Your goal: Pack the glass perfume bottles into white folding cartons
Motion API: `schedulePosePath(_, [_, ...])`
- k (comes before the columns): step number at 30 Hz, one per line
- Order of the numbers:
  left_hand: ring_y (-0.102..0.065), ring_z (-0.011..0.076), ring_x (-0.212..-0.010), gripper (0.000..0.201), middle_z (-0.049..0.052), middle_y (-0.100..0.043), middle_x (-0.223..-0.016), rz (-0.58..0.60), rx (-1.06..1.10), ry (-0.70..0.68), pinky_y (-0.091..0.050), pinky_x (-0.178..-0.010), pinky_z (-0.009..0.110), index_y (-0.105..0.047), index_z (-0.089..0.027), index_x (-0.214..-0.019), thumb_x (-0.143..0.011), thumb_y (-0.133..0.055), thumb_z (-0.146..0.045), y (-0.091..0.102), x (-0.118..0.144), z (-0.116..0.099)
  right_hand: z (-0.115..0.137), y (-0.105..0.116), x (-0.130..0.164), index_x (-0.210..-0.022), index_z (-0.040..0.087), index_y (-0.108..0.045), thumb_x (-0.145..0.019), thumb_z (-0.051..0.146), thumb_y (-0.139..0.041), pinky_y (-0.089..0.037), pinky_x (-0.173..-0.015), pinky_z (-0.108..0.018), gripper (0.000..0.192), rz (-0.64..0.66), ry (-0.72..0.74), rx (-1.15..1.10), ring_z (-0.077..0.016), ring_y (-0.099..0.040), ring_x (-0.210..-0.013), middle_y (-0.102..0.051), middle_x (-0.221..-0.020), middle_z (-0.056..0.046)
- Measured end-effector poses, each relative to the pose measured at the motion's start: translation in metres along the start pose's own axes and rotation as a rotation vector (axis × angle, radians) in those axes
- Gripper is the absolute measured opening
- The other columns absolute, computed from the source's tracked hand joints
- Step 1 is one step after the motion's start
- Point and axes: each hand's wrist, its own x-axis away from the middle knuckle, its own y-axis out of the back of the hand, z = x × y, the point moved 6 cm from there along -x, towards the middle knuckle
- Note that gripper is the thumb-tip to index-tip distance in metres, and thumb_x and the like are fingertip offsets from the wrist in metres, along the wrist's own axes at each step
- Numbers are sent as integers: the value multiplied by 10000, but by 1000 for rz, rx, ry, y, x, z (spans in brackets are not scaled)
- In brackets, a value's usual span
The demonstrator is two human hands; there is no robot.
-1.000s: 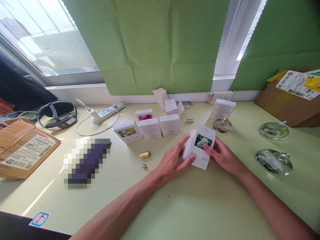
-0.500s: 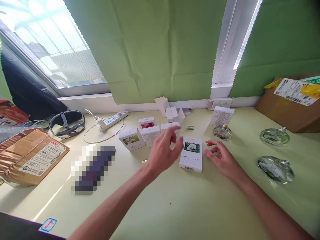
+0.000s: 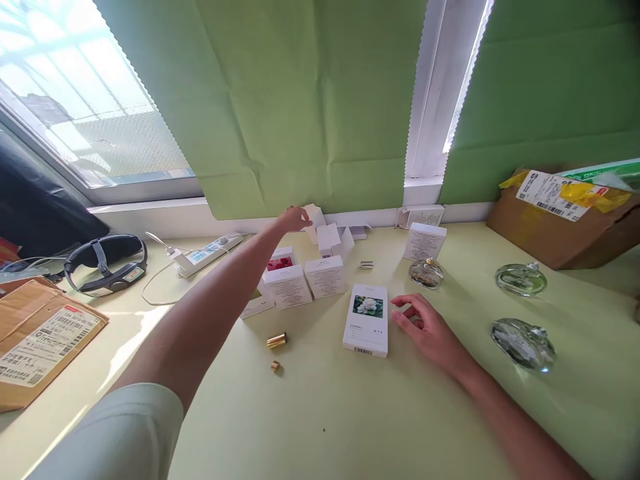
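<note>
left hand: fingers on open white carton at tabletop's far edge | right hand: loose, empty, beside flower-printed box

A single head-worn camera is looking forward and down across the counter from the person's own standpoint, facing the window and the green blinds at the far edge. It is sitting close above the near part of the counter, so the left hand is stretching away toward the far edge and the right hand is lying nearer. The picture is bending outward at its edges.
</note>
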Motion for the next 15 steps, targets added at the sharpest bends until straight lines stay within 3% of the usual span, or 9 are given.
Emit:
schedulePosePath(3, [-620, 211, -1067, 364, 101, -597, -1251, 9, 13, 18, -550, -901, 426, -570, -163, -1251, -949, -582, -367, -5, 0, -1, 1, 0, 0, -1098, 261, -614, -926, 527, -539, -519, -701, -339, 325, -4, -1, -16, -186, -601, -893, -568, -1192, -52])
schedulePosePath(6, [-638, 202, -995, 302, 100, -624, -1176, -79, 37, 23, -550, -863, 405, -598, -138, -1187, -957, -566, -332, 6, 7, -4, 3, 0, 0, -1087, 268, -629, -918, 515, -559, -515, -714, -341, 307, -14, 2, -40, -183, -608, -887, -573, -1180, -44])
schedulePosePath(8, [-640, 202, -942, 221, 113, -626, -1146, -196, 48, 7, -529, -834, 384, -618, -130, -1113, -977, -505, -263, 25, 14, -8, 4, 2, 1, -1072, 263, -634, -905, 516, -579, -516, -728, -345, 308, -48, 3, -66, -184, -609, -880, -573, -1158, -45])
schedulePosePath(11, [-610, 220, -988, 188, 122, -601, -1178, -403, 63, -74, -483, -841, 369, -611, -153, -1060, -978, -449, -203, 70, 37, -22, 6, 8, 2, -1069, 252, -612, -893, 531, -593, -514, -734, -347, 330, -145, 0, -125, -183, -600, -861, -572, -1124, -53])
schedulePosePath(13, [-606, 210, -956, 117, 104, -619, -1107, -586, 125, -237, -468, -818, 348, -618, -159, -972, -941, -507, -178, 104, 67, -39, 8, 14, 3, -1095, 258, -581, -890, 543, -594, -513, -712, -340, 351, -202, -7, -184, -188, -599, -865, -580, -1113, -58])
schedulePosePath(15, [-609, 144, -801, 77, 58, -626, -1001, -639, 178, -317, -465, -737, 298, -603, -181, -940, -928, -528, -171, 124, 105, -51, 12, 19, 3, -1129, 273, -549, -892, 565, -579, -516, -676, -327, 377, -234, -11, -245, -200, -607, -890, -587, -1132, -64])
